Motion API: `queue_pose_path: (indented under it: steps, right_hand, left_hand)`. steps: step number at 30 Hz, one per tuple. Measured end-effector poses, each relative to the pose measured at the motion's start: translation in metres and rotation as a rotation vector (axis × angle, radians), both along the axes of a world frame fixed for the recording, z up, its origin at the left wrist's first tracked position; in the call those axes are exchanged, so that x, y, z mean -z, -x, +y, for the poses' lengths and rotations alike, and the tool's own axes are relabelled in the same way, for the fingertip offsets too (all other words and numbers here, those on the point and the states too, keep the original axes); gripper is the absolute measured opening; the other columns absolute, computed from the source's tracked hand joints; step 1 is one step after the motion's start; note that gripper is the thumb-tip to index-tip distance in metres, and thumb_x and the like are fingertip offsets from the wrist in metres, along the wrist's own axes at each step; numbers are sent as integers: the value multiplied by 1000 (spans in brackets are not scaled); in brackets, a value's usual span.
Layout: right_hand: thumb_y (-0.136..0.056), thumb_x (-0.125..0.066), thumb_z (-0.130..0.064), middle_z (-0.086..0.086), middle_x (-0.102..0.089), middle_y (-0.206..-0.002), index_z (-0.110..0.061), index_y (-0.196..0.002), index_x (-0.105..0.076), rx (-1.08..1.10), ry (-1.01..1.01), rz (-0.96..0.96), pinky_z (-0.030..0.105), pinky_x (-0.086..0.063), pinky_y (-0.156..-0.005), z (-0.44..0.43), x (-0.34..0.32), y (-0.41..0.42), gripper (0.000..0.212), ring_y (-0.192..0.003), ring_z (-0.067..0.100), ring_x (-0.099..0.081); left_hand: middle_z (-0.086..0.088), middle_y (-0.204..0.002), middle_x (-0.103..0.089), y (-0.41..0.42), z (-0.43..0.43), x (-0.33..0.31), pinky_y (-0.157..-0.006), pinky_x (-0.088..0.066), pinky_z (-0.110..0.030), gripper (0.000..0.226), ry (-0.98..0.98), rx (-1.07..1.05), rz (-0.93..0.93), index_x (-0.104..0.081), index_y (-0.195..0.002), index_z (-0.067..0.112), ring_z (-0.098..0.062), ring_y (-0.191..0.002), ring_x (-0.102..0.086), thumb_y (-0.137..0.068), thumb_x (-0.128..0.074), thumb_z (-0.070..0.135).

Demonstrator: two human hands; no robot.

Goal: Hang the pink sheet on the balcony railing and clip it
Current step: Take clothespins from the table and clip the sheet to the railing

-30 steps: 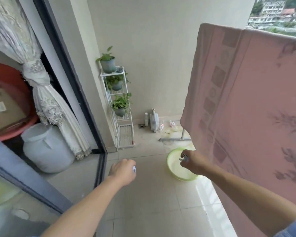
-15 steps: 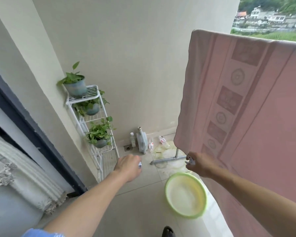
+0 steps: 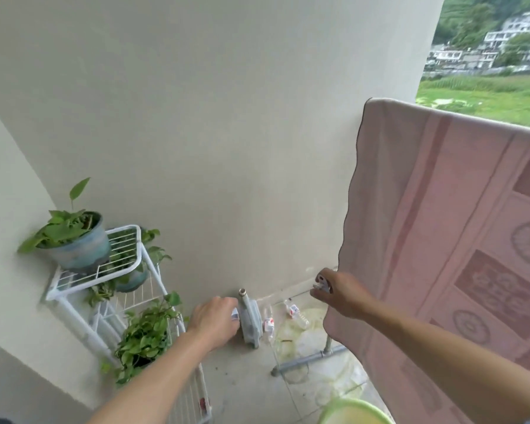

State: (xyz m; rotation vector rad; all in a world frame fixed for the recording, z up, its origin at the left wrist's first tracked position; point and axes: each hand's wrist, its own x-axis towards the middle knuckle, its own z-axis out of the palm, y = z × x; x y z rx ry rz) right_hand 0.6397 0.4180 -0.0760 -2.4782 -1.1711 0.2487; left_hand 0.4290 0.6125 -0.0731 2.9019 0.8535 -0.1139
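The pink sheet (image 3: 441, 240) is up, draped over the top of the railing on the right and falling in one broad panel. Its wavy side edge faces the end wall, and the railing itself is hidden under the cloth. So the hanging looks done, and clipping is the step in hand. No clip shows along the top fold in this view.

The right hand (image 3: 340, 293) sits low, just beside the sheet's side edge, fingers pinching a grey-white clip (image 3: 322, 283). The left hand (image 3: 214, 319) reaches out lower and further left, above the floor near a grey jug (image 3: 250, 319). Its fingers are curled round a small pale object (image 3: 234, 315). Only a corner peeks out; it may be a second clip, but I can't tell.

What next? By my reading, the clip has to travel well up from here, to the top fold near the corner. There the fingers must squeeze it wide enough to bite over the cloth and the railing beneath. The left hand might help by steadying the fabric, though it is occupied for now.
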Motion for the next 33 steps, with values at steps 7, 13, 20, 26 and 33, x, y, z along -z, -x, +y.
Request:
queue_pose_path:
  steps: [7,13,20,26,33]
  right_hand:
    - [-87,-57,-55,-8,-61,-90,-24,-112,-58,253,0,-72,30,-42,-67,76,-29,-97,40,-83,20,-58]
    - [-89,-57,-45,0,-68,-99,-20,-108,-58,435,-115,-225,29,-36,-63,108,-111,-150,32,-83,23,-58]
    - [-82,-52,-43,-1,-59,-75,-14,-98,-58,538,-318,-631,30,-34,-60,101,-239,-199,35,-70,30,-57]
    - [-88,-57,-24,-4,-55,-69,-15,-99,-58,704,-407,-677,21,-32,-51,79,-295,-249,15,-60,17,-49]
    - [-81,-62,-28,1,-61,-72,-15,-81,-61,795,-292,-490,32,-45,-59,69,-285,-282,13,-68,21,-56]
  left_hand:
    - [-2,-104,-67,-143,122,-4,-73,-43,-30,22,15,202,-65,-62,-99,23,-26,-100,-61,-82,-50,29]
    - [1,-104,-68,-273,173,-50,-75,-45,-30,20,45,384,-150,-64,-97,24,-23,-99,-62,-83,-52,32]
    - [3,-100,-68,-410,129,-126,-75,-47,-28,26,420,570,-403,-66,-104,26,-18,-92,-62,-83,-65,41]
    - [-7,-114,-61,-493,80,-193,-56,-48,-23,67,1064,735,-526,-48,-134,27,-17,-81,-61,-75,-79,35]
    - [3,-55,-51,-544,62,-212,-39,-28,-21,26,1411,926,-333,-69,-100,5,-11,-40,-36,-77,-78,9]
